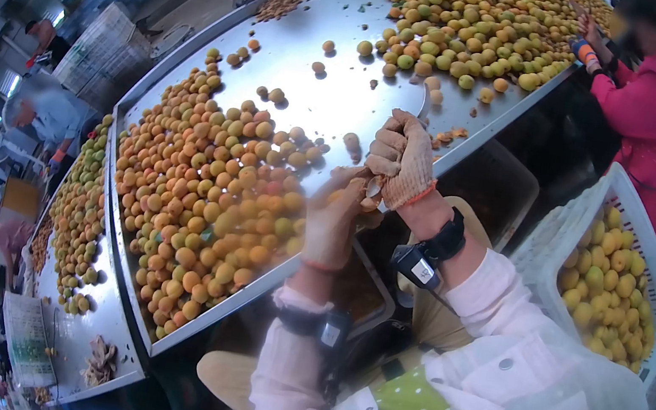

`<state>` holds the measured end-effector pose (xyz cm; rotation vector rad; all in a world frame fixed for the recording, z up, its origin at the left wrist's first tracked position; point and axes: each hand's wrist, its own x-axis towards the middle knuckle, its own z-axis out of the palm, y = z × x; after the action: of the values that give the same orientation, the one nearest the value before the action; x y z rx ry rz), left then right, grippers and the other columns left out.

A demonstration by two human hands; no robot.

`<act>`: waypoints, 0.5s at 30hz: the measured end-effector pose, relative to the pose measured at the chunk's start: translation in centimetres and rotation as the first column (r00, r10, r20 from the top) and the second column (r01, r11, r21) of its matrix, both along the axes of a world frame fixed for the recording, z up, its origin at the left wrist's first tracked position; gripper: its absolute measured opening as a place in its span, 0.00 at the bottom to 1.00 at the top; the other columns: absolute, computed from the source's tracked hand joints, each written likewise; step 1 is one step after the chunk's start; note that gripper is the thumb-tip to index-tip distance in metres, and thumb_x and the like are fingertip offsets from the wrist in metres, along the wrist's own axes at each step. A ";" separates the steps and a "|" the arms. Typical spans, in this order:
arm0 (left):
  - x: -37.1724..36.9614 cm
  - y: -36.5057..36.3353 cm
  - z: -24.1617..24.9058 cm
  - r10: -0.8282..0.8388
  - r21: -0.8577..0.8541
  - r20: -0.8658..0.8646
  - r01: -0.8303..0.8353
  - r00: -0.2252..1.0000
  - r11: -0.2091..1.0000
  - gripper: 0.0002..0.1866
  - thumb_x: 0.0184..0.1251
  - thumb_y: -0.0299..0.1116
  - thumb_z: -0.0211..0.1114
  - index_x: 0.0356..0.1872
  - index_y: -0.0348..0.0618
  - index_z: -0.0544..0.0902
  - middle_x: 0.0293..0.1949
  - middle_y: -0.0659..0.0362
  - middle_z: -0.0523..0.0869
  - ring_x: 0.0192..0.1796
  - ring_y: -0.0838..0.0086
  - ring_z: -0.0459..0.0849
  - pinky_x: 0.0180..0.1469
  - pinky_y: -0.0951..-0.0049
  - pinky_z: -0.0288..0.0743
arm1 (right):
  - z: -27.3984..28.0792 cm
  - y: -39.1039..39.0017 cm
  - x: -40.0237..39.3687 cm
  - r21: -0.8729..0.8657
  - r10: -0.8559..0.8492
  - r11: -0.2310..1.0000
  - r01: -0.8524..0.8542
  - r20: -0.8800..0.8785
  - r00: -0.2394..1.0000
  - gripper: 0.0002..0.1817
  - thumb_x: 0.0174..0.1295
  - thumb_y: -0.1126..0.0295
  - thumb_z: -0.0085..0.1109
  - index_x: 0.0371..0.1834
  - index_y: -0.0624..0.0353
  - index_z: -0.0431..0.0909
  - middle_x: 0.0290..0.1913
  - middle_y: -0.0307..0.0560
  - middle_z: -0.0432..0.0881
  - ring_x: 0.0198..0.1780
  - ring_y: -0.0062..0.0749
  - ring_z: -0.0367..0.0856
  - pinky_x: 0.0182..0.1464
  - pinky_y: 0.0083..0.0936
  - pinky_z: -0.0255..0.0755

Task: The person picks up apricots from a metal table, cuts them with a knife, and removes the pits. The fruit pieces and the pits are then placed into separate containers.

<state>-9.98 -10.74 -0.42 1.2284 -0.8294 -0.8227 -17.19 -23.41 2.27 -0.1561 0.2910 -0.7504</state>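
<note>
My left hand (331, 218), in a pale work glove, is closed round an apricot (335, 196); only a bit of its orange skin shows between the fingers. Right beside it, my right hand (404, 159), gloved too, is curled in a fist round a small metal tool (375, 187). The tool's shiny end meets the fruit at the left fingers, and its grip is hidden in the fist. Both hands are above the near edge of a metal table (286, 35). Loose apricots (204, 177) lie heaped just left of my hands.
Another heap of apricots (477, 23) covers the table's far end, by a person in pink (650, 119). A white crate (643, 221) of yellow fruit (610, 280) stands at my right. Torn fruit bits (450, 136) lie near the edge. A second fruit-covered table (81, 192) is at left.
</note>
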 end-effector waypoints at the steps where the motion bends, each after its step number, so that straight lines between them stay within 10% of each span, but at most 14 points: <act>1: -0.2 -1.0 -0.5 -0.024 0.046 -0.344 0.043 0.939 0.998 0.14 0.69 0.26 0.62 0.54 0.35 0.79 0.46 0.56 0.84 0.39 0.76 0.84 0.39 0.76 0.80 | 0.2 -0.4 -0.6 0.042 -0.032 0.999 0.032 0.000 0.999 0.17 0.69 0.64 0.49 0.19 0.43 0.61 0.14 0.26 0.53 0.12 0.15 0.50 0.10 0.16 0.45; 6: -3.0 -4.1 -1.8 -0.059 -0.048 -0.332 0.046 0.942 0.998 0.14 0.71 0.29 0.61 0.55 0.36 0.79 0.41 0.56 0.84 0.37 0.77 0.83 0.35 0.81 0.77 | 1.2 -2.1 -2.8 -0.186 -0.294 0.945 0.270 -0.118 0.949 0.16 0.69 0.64 0.52 0.21 0.47 0.66 0.15 0.27 0.59 0.13 0.14 0.57 0.12 0.15 0.50; 9: -2.9 -5.4 -1.8 -0.058 -0.049 -0.508 0.038 0.860 0.998 0.18 0.71 0.33 0.61 0.58 0.36 0.77 0.45 0.53 0.84 0.42 0.70 0.85 0.45 0.72 0.82 | 2.5 -3.5 -3.9 -0.544 -0.632 0.713 0.442 -0.225 0.742 0.12 0.66 0.64 0.57 0.24 0.52 0.74 0.18 0.28 0.67 0.19 0.13 0.65 0.20 0.14 0.59; 11: -2.6 -4.7 -0.5 -0.042 -0.053 -0.488 0.018 0.872 0.998 0.19 0.71 0.34 0.60 0.58 0.35 0.76 0.48 0.52 0.83 0.45 0.67 0.86 0.49 0.70 0.83 | 3.5 -3.2 -5.0 -0.781 -0.507 0.604 -0.156 -0.528 0.681 0.10 0.63 0.63 0.63 0.30 0.57 0.80 0.24 0.31 0.73 0.26 0.14 0.70 0.28 0.14 0.65; 15: -0.5 -3.7 0.4 0.042 -0.108 -0.469 -0.105 0.882 0.989 0.19 0.71 0.32 0.58 0.58 0.32 0.75 0.52 0.51 0.81 0.50 0.66 0.84 0.52 0.67 0.84 | 3.9 -1.0 -4.6 -0.711 -0.612 0.127 -0.691 -0.604 0.510 0.14 0.59 0.58 0.66 0.36 0.59 0.81 0.28 0.43 0.79 0.34 0.23 0.78 0.37 0.23 0.74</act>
<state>-10.46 -14.49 -0.06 0.8847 -0.4311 -0.9371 -21.77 -24.39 6.21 -2.0969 0.7284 -0.5784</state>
